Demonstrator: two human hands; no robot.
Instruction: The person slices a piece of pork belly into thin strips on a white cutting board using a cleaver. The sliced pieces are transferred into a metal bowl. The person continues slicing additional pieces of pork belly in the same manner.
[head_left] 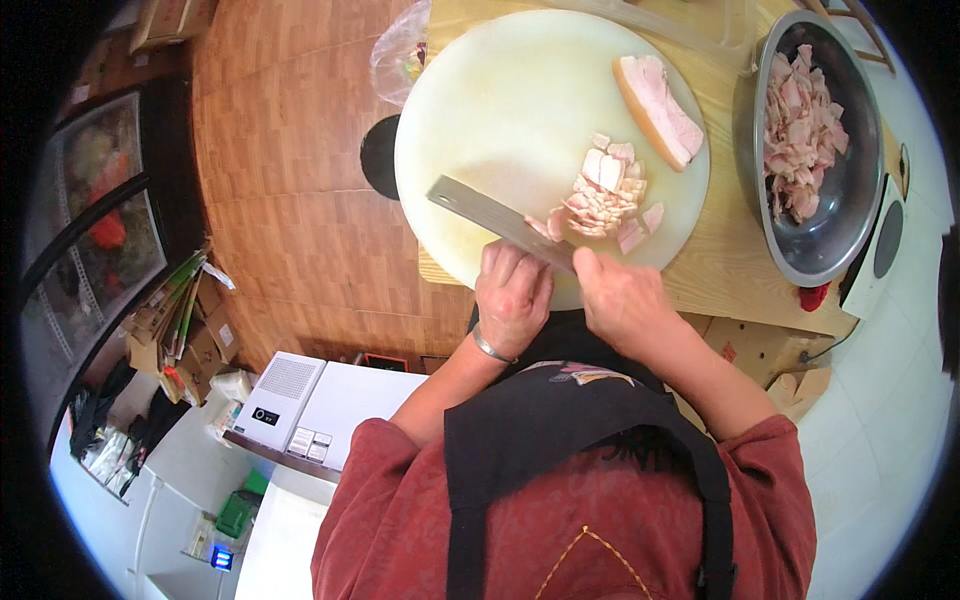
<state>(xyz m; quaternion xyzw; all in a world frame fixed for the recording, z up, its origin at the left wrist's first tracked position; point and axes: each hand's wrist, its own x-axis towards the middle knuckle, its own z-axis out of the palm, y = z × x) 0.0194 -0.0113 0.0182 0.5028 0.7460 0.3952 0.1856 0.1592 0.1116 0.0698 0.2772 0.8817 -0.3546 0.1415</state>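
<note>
My right hand (pixel 625 300) is wrapped round the handle of a cleaver (pixel 488 214), whose broad blade slants to the upper left over a round white cutting board (pixel 500 110). Close beside the blade, on its near side, my left hand (pixel 512 295) has its fingers curled and pressed together at the board's near edge. Whatever lies under those fingers is hidden. A few thin meat slices stick to the blade's far side. Just beyond it sits a pile of sliced pork (pixel 605 200). Farther right on the board lies an uncut slab of pork (pixel 658 110) with its rind on.
A large metal bowl (pixel 770 235) of sliced meat (pixel 800 125) stands right of the board on the wooden table (pixel 725 270). A clear plastic bag (pixel 398 60) hangs by the table's left edge. A white chest-like appliance (pixel 350 405) is at lower left, with cardboard boxes (pixel 205 325) beyond it.
</note>
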